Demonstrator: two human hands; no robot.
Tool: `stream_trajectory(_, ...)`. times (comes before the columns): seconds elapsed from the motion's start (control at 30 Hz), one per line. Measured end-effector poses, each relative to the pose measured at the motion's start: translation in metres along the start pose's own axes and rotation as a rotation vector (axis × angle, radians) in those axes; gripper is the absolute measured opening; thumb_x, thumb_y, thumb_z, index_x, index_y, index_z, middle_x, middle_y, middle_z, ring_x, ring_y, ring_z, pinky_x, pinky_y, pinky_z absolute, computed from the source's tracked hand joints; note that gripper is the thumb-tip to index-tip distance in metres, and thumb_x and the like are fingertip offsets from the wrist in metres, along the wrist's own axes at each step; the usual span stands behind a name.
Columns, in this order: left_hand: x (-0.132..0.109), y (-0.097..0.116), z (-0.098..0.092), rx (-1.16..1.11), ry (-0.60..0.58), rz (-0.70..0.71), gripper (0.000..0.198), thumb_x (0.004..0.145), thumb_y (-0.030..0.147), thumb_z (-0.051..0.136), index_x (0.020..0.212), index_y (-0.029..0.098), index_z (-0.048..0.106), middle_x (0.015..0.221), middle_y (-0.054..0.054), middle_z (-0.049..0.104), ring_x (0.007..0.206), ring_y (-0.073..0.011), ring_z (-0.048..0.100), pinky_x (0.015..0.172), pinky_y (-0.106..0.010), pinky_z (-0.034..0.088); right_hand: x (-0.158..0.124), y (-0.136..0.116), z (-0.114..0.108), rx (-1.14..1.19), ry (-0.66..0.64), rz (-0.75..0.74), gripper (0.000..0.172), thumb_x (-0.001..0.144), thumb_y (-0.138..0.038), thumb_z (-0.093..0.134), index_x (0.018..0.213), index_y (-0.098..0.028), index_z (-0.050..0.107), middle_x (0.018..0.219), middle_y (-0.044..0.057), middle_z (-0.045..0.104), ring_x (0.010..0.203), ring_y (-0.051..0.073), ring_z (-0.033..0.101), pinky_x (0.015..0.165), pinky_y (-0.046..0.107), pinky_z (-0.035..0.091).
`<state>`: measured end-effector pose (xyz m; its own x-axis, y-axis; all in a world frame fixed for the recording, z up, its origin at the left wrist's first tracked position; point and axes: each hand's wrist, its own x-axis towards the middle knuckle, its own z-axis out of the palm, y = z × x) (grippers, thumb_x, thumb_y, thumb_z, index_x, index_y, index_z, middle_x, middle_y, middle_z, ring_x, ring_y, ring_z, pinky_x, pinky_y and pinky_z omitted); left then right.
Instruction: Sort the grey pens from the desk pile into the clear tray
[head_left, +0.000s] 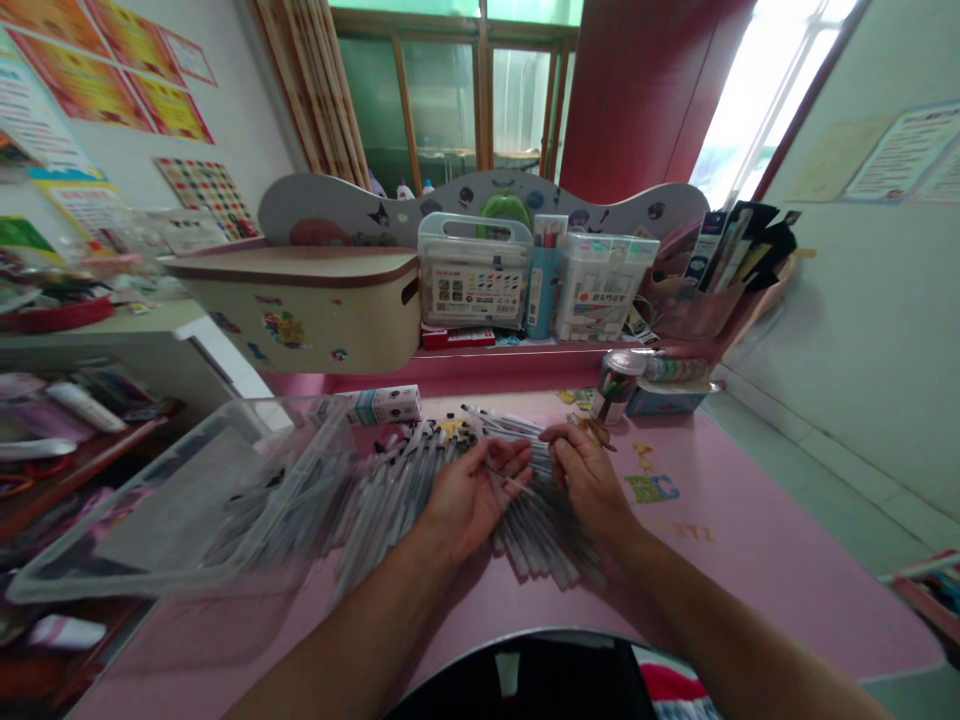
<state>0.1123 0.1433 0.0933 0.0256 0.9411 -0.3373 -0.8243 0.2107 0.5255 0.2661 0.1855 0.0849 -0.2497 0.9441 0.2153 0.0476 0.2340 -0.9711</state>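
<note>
My left hand (476,490) is turned palm up with its fingers loosely curled. A thin, pale pen (517,482) lies across those fingers, its near end by the thumb. Just to the right, my right hand (589,480) is closed, thumb against bent forefinger; what it pinches, if anything, I cannot make out. Beneath and between both hands spreads a pile of clear, slim pens (536,545). Another row of similar pens with dark tips (390,500) lies left of my left hand. More pens rest in a clear plastic box (172,585), which is blurred.
The pink desk (750,580) carries a white-and-teal box (386,404) and a clear jar (619,385) at the back. On the shelf behind stand a lidded cream bin (322,320), a marker case (474,275) and a pen holder (690,300). Crowded shelves (90,460) border the left.
</note>
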Motion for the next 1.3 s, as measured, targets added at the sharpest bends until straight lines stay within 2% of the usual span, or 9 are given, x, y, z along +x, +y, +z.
stream_trajectory(0.13,-0.005,-0.009,0.005,-0.081,-0.082,-0.163,0.033,0.097,0.027,0.039,0.093,0.011,0.067,0.098,-0.015,0.071,0.094,-0.0212,0.069,0.089,-0.036,0.054,-0.005,-0.001,0.005,-0.132,0.042,-0.197,0.022,0.090,-0.025,0.049,0.109,-0.026,0.060,0.096,0.005,0.063,0.093,0.021,0.057,0.087,0.036,0.044)
stream_trajectory(0.37,-0.006,-0.023,0.005,-0.216,-0.055,-0.214,0.034,0.098,0.027,0.037,0.084,0.013,0.065,0.073,-0.007,0.067,0.066,-0.0155,0.066,0.080,-0.036,0.056,-0.010,0.003,0.009,-0.307,-0.166,-0.353,0.040,0.092,-0.021,0.047,0.132,-0.028,0.051,0.118,0.008,0.066,0.118,0.027,0.053,0.105,0.049,0.035)
stream_trajectory(0.47,-0.005,-0.024,0.006,-0.232,-0.072,-0.197,0.034,0.098,0.026,0.036,0.085,0.013,0.065,0.075,-0.007,0.068,0.068,-0.0165,0.067,0.081,-0.038,0.056,-0.008,0.004,0.007,-0.384,-0.187,-0.397,0.040,0.092,-0.022,0.048,0.131,-0.027,0.053,0.124,0.008,0.063,0.121,0.027,0.051,0.107,0.050,0.032)
stream_trajectory(0.63,-0.006,-0.023,0.009,-0.221,-0.015,-0.162,0.033,0.098,0.025,0.036,0.087,0.012,0.064,0.080,-0.009,0.069,0.073,-0.0180,0.068,0.078,-0.038,0.058,-0.005,0.007,0.002,-0.263,-0.178,-0.315,0.032,0.098,-0.029,0.041,0.126,-0.026,0.057,0.124,0.007,0.063,0.119,0.023,0.054,0.104,0.043,0.037)
stream_trajectory(0.8,-0.009,-0.015,0.012,-0.122,0.075,-0.169,0.029,0.098,0.022,0.039,0.088,0.007,0.061,0.081,-0.013,0.067,0.075,-0.0180,0.069,0.065,-0.027,0.058,0.005,0.007,-0.006,-0.178,0.000,-0.203,0.028,0.098,-0.034,0.039,0.113,-0.024,0.061,0.110,0.006,0.070,0.110,0.022,0.058,0.100,0.041,0.040)
stream_trajectory(0.9,-0.014,0.001,0.014,-0.017,0.098,-0.075,0.022,0.096,0.019,0.043,0.084,0.010,0.059,0.071,-0.005,0.060,0.054,-0.0095,0.058,0.041,-0.015,0.043,0.016,0.010,-0.013,-0.171,0.089,-0.178,0.028,0.096,-0.034,0.040,0.106,-0.023,0.063,0.110,0.006,0.069,0.107,0.023,0.058,0.097,0.041,0.042)
stream_trajectory(1.0,-0.026,0.026,0.022,0.088,0.034,0.117,0.021,0.095,0.018,0.044,0.080,0.011,0.058,0.068,-0.002,0.053,0.046,-0.0044,0.046,0.036,-0.011,0.029,0.026,0.016,-0.020,-0.206,0.120,-0.132,0.027,0.093,-0.033,0.043,0.103,-0.020,0.063,0.106,0.007,0.068,0.097,0.023,0.060,0.088,0.039,0.045)
stream_trajectory(1.2,-0.075,0.097,0.035,0.408,-0.023,0.599,0.012,0.087,0.020,0.058,0.077,0.013,0.061,0.067,-0.001,0.054,0.048,-0.0044,0.042,0.039,-0.012,0.033,0.033,0.024,-0.028,-0.516,0.090,-0.217,0.022,0.085,-0.027,0.050,0.098,-0.018,0.066,0.100,0.009,0.067,0.097,0.025,0.059,0.092,0.042,0.040)
stream_trajectory(1.3,-0.097,0.138,0.020,0.691,0.152,0.768,0.009,0.085,0.016,0.056,0.078,0.014,0.062,0.066,0.001,0.056,0.048,-0.0047,0.043,0.041,-0.013,0.034,0.035,0.028,-0.029,-0.682,-0.006,-0.243,0.019,0.083,-0.021,0.051,0.093,-0.017,0.066,0.100,0.010,0.068,0.101,0.025,0.057,0.093,0.041,0.038)
